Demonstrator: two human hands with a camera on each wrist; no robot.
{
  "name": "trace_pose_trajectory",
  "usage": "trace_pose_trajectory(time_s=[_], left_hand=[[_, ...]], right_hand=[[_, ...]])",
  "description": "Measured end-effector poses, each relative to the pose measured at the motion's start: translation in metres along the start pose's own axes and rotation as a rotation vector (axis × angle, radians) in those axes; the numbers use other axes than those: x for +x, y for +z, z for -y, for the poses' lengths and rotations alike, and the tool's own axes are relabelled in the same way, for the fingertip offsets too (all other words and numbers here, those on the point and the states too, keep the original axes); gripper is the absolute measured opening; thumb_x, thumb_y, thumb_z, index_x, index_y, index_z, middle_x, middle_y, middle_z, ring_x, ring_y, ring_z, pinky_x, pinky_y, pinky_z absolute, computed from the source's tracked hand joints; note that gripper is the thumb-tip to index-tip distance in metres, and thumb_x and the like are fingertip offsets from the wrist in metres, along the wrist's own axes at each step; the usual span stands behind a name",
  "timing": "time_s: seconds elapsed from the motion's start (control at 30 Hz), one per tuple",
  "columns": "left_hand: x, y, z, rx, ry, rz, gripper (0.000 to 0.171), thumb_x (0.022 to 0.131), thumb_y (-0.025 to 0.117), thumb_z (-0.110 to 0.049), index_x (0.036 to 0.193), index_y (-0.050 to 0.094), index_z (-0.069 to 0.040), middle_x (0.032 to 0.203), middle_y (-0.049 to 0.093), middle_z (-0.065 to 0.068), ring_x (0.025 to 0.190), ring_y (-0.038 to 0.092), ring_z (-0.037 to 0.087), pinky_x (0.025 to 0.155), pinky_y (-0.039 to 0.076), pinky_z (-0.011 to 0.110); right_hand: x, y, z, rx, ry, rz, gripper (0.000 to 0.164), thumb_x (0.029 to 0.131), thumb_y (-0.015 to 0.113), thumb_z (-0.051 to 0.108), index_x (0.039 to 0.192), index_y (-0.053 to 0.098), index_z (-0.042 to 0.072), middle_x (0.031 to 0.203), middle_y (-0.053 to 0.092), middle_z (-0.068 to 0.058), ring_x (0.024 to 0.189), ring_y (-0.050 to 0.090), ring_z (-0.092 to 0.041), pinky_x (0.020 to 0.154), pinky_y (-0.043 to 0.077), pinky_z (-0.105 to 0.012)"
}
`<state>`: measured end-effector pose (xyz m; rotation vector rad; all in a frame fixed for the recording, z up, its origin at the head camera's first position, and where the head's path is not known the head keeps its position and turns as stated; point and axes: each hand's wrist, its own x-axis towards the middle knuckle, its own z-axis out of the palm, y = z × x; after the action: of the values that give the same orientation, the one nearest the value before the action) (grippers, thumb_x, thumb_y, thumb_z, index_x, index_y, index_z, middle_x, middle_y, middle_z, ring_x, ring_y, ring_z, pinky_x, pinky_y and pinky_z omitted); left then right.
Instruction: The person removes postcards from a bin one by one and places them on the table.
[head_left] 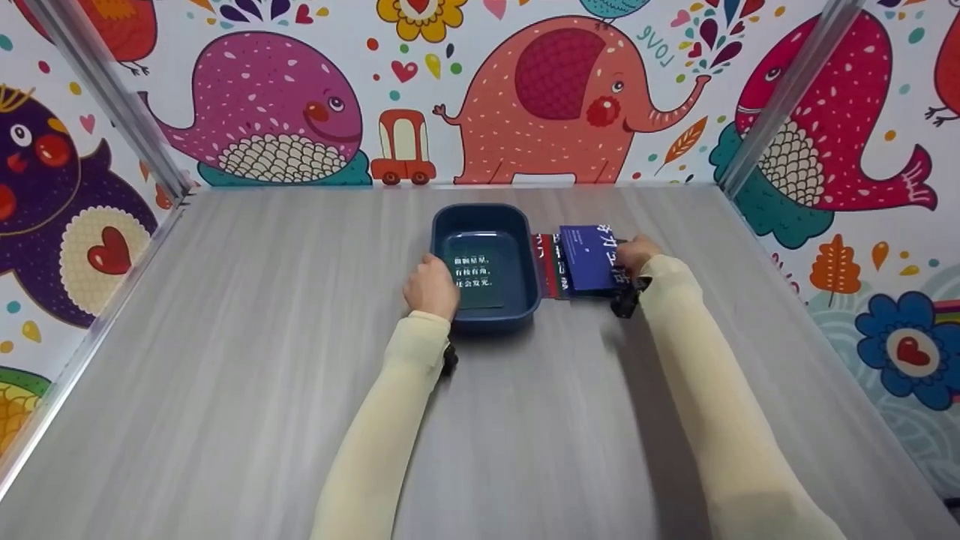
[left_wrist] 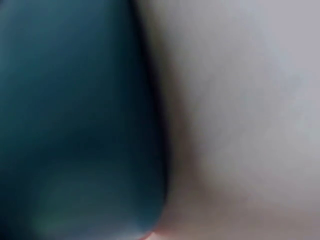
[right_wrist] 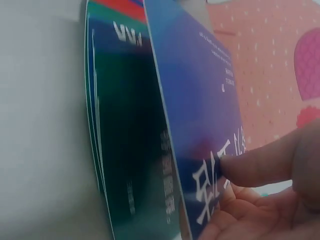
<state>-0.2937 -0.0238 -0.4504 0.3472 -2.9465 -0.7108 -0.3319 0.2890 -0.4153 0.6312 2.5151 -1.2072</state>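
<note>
A dark blue rectangular tray (head_left: 486,324) holds a dark green card (head_left: 480,296) with white lettering, flat on its bottom. My left hand (head_left: 432,288) grips the tray's left rim. Only the blurred tray wall (left_wrist: 80,110) shows in the left wrist view, not the fingers. Between thumb and fingers, my right hand (head_left: 639,253) pinches a blue card (head_left: 589,259) with white characters. That card tilts up from several overlapping cards (head_left: 551,266), red and dark green, to the tray's right. In the right wrist view a dark green card (right_wrist: 130,105) lies behind it.
The grey wood-grain table (head_left: 247,337) extends around the tray and cards. Walls with cartoon animals, among them an orange elephant (head_left: 487,97), stand at the back and sides. Metal posts (head_left: 787,97) mark the back corners.
</note>
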Motion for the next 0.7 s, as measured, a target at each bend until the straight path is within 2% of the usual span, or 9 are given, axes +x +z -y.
trace_pose_trajectory(time_s=[0.07,0.17,0.27,0.43,0.53,0.7], left_hand=[[0.001,-0.001,-0.001,-0.005,-0.002,0.003,0.042,0.093,0.065,-0.009,0.131,0.055,0.004,0.113,0.071,0.018,0.099,0.071,0.038,0.085,0.057,0.049],[0.001,-0.001,-0.001,-0.011,-0.002,0.008,0.042,0.093,0.064,-0.009,0.132,0.054,0.004,0.115,0.071,0.019,0.101,0.071,0.038,0.086,0.057,0.05],[0.001,-0.001,-0.001,-0.016,0.0,0.01,0.042,0.093,0.065,-0.009,0.131,0.055,0.004,0.115,0.071,0.018,0.101,0.071,0.038,0.086,0.057,0.05],[0.001,0.0,0.001,-0.026,0.003,0.009,0.04,0.093,0.064,-0.008,0.13,0.055,0.005,0.116,0.07,0.019,0.101,0.071,0.039,0.087,0.056,0.05],[0.0,0.0,0.001,-0.026,0.007,0.001,0.04,0.093,0.064,-0.008,0.129,0.055,0.005,0.115,0.07,0.02,0.101,0.071,0.039,0.086,0.056,0.05],[-0.001,0.0,0.001,-0.018,0.019,-0.026,0.037,0.094,0.063,-0.007,0.127,0.056,0.006,0.11,0.072,0.02,0.096,0.072,0.038,0.083,0.058,0.05]], right_hand=[[0.001,-0.005,-0.003,0.002,0.014,0.002,0.067,0.092,0.042,0.003,0.154,0.021,-0.008,0.155,0.033,-0.027,0.13,0.037,-0.033,0.114,0.036,-0.039],[0.002,-0.013,-0.009,-0.019,0.025,0.007,0.064,0.094,0.043,0.009,0.153,0.024,-0.01,0.151,0.037,-0.026,0.128,0.041,-0.033,0.111,0.04,-0.038],[0.002,-0.018,-0.015,-0.091,0.023,0.015,0.063,0.094,0.04,0.012,0.15,0.025,-0.013,0.147,0.04,-0.027,0.123,0.043,-0.033,0.105,0.042,-0.037],[0.003,-0.024,-0.021,-0.191,0.002,0.028,0.068,0.09,0.033,0.008,0.151,0.016,-0.017,0.151,0.034,-0.033,0.13,0.038,-0.039,0.113,0.038,-0.043],[0.0,-0.024,-0.022,-0.178,0.006,0.024,0.069,0.089,0.034,0.006,0.151,0.016,-0.017,0.15,0.035,-0.033,0.13,0.038,-0.039,0.116,0.035,-0.046],[-0.001,-0.022,-0.025,-0.176,0.001,0.002,0.067,0.088,0.037,0.006,0.148,0.023,-0.018,0.145,0.04,-0.031,0.122,0.041,-0.036,0.11,0.039,-0.044]])
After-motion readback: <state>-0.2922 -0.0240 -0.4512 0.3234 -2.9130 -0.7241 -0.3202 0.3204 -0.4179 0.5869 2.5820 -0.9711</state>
